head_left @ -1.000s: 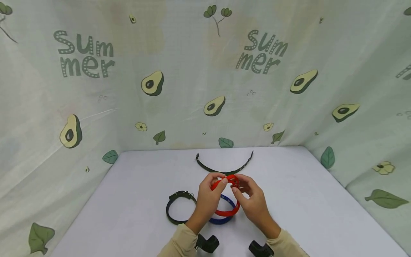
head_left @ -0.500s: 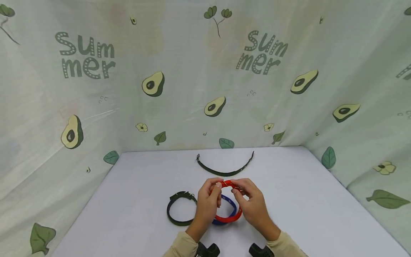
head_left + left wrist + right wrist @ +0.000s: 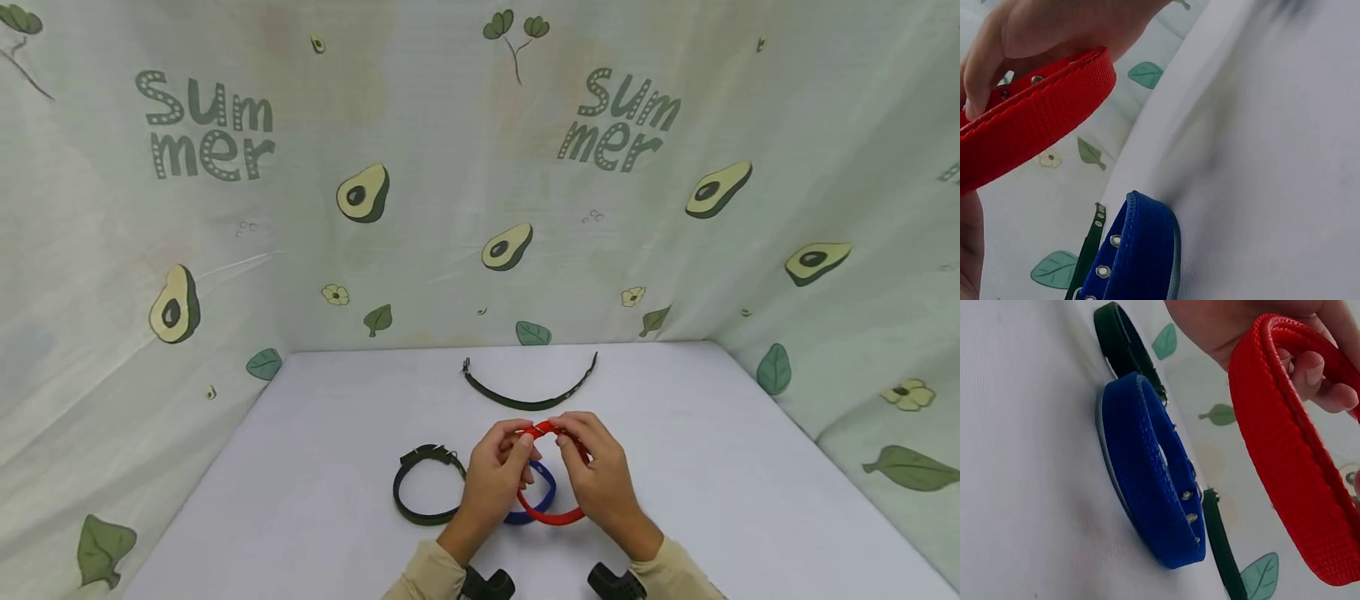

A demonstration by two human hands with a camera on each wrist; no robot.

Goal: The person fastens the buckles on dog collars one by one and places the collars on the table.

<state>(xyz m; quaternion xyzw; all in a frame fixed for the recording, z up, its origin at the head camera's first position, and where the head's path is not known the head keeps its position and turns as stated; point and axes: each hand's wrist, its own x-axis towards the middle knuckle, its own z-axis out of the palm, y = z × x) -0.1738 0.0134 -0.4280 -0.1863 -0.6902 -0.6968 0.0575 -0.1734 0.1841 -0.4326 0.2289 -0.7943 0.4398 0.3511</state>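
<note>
A red collar (image 3: 558, 518) hangs as a loop between both hands, above the table. My left hand (image 3: 491, 479) pinches its upper left part between thumb and fingers. On the upper right, my right hand (image 3: 603, 479) grips the band with thumb and fingers; its buckle is mostly hidden by the fingers. The right wrist view shows the red woven outer side (image 3: 1291, 469) up close. Behind and below it, a looped blue collar (image 3: 1141, 469) with metal eyelets rests on the table, partly covered by the red one and my left hand in the head view.
A dark green collar (image 3: 424, 519) lies looped left of my left hand. Farther back, another dark green collar (image 3: 525, 406) is unfastened in a wide curve. The white table (image 3: 315, 467) meets a printed cloth backdrop (image 3: 435, 125) at its far edge.
Both hands have come down slightly and shifted right with the red collar. The red strap bunched between the fingers earlier now runs flatter across the top. The other collars have stayed put.
</note>
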